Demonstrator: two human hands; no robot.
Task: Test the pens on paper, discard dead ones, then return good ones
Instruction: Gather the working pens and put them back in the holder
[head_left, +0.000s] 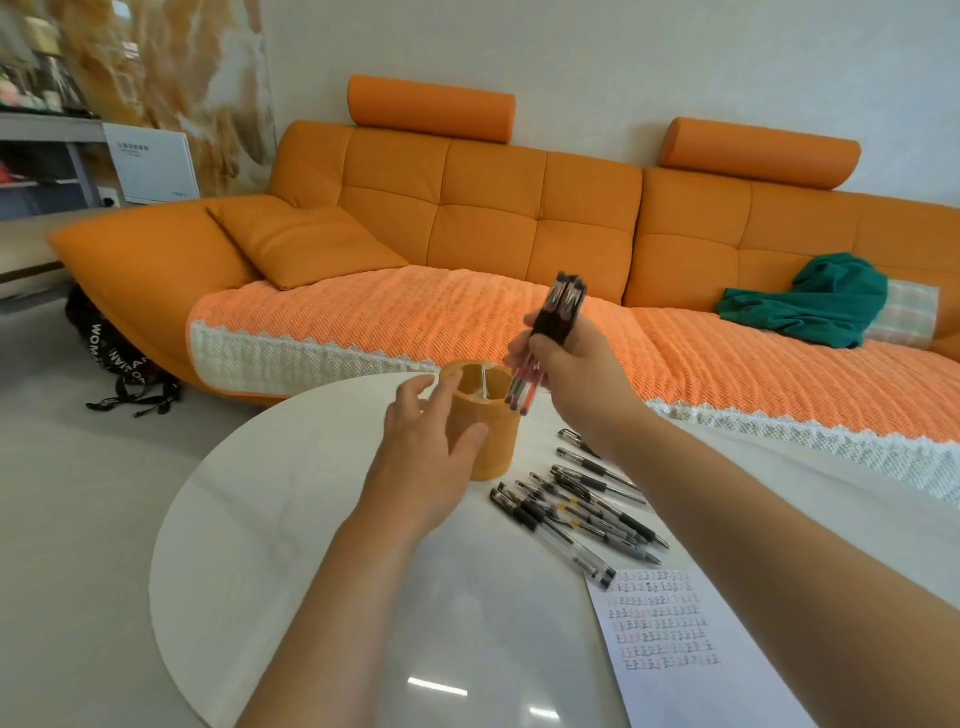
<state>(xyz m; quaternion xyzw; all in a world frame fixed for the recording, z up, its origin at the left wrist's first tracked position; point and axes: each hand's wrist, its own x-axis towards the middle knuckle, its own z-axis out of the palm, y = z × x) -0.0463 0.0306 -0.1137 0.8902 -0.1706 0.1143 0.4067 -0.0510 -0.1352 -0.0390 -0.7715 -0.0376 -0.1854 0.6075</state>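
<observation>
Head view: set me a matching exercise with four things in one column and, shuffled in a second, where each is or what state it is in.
Things:
1. bundle of pens
2. loose pens
3. sheet of paper
4. green cloth

Places or states:
A. lies on the sofa
B. gripped in the right hand, tips at the pen holder
C. filled with rows of test marks
D. spread on the table

Pairs: 1-B, 2-D, 3-C, 4-A.
</observation>
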